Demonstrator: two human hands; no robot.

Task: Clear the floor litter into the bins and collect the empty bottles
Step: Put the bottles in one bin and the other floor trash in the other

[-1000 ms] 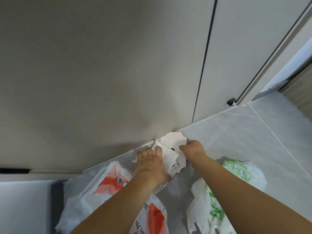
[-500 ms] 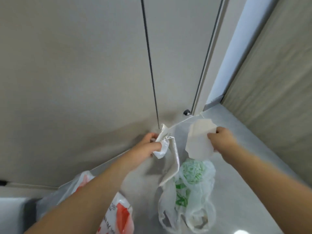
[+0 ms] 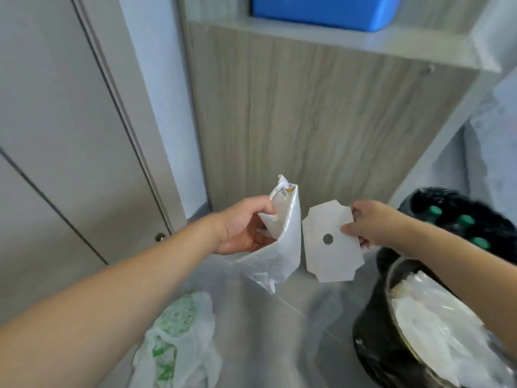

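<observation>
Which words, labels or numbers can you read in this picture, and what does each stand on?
None can be read.
White wrapper in the left hand: small print near its top, too blurred to read.
Green-printed plastic bag on the floor: green markings, too blurred to read.
White card in the right hand: blank.

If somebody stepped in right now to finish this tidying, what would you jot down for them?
Left hand: grips a crumpled white plastic wrapper, held up off the floor.
Right hand: pinches a flat white card with a round hole.
Black bin with white waste sits at lower right; a second black container behind it holds green-capped bottles.
Done: both pieces lifted.
Left: drop them in a bin, then pick up the green-and-white plastic bag from the floor.
</observation>
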